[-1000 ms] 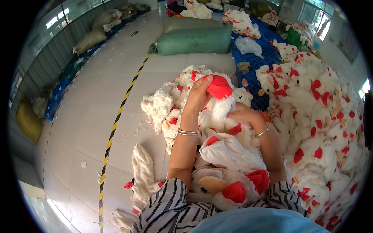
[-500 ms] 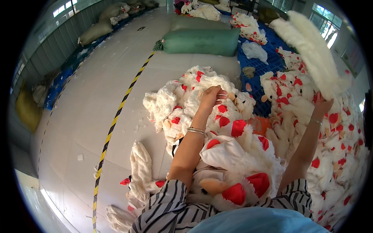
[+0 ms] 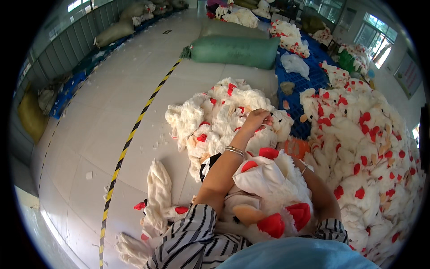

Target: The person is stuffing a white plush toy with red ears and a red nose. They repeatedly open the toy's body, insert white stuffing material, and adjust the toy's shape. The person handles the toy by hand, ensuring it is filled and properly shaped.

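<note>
My left hand is over the heap of white furry plush toy skins in front of me. Its fingers curl inward, and what they hold, if anything, is hidden. My right forearm bends inward beside the limp white plush skins across my lap, which have red patches and a tan part. The right hand itself is behind that fur, so its fingers do not show. An orange piece lies just beyond it.
A large pile of white and red plush skins rises at my right. Stuffed green sacks lie ahead, beside a blue slatted mat. Loose plush pieces are on the floor at my left, near yellow-black tape.
The long white furry piece near my right hand has left the air; I cannot pick it out now. My right hand has drawn inward to my lap. My left hand has shifted slightly right and nearer.
</note>
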Available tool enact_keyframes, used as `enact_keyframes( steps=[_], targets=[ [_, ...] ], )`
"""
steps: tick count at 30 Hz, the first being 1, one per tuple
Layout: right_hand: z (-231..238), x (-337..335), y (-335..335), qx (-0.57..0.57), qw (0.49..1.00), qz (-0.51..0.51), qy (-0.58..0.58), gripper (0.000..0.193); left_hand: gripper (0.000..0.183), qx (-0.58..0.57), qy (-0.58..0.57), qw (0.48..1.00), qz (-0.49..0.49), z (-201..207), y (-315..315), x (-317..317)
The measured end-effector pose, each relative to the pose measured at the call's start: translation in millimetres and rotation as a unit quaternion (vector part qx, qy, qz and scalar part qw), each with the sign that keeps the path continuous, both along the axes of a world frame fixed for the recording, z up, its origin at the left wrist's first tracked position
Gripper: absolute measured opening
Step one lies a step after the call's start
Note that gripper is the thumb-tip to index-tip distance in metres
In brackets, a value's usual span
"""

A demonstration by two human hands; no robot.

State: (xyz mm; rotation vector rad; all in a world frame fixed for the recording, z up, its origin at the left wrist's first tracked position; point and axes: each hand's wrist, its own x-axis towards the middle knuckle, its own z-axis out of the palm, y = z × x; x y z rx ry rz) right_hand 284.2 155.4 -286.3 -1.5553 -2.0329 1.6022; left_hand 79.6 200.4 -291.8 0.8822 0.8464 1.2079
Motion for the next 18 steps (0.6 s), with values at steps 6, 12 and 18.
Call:
enact_keyframes(
  steps=[6,12,18],
  targets=[
    [-7,-6,0,0.0,1.0,-0.003,0.001,0.034,0.018,0.011,0.021,1.0,-0.008,-2,0,-7],
    [-9,-8,-2,0.003,1.0,-0.004,-0.005,0.034,0.017,0.007,0.031,0.999,-0.005,-2,-1,-5],
    [-10,-15,-6,0.008,1.0,0.006,-0.01,0.034,0.017,0.005,0.044,0.999,-0.022,-2,-5,-1]
  ],
)
